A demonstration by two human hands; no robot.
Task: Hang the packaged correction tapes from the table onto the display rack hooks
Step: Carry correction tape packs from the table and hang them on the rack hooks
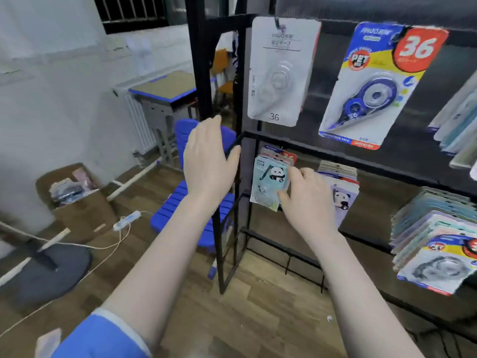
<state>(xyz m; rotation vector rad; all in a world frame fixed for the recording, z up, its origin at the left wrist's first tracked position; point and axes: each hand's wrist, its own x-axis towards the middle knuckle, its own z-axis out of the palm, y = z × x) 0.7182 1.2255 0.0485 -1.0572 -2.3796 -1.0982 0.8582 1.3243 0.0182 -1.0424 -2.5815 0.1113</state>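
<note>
Fingers of the right hand (307, 195) curl against the right edge of a pale blue panda pack (268, 186), thumb low on its front and fingertips near its top corner, so the hand pinches the card. That pack hangs or is being hung at the front of a small stack on a hook at the left end of the rack's (227, 177) middle rail; whether its hole is fully over the hook cannot be made out. Its long axis runs top to bottom, tilted slightly, and it lies just left of the gripping fingers. The left hand (209, 161) is spread wide and holds nothing, hovering just beside the rack's black upright post, a little above and left of the pack. The right hand is plainly the nearer one and likely seats the pack. Above, a white pack (278, 71) and a blue one marked 36 (374, 86) hang from the top rail.
</note>
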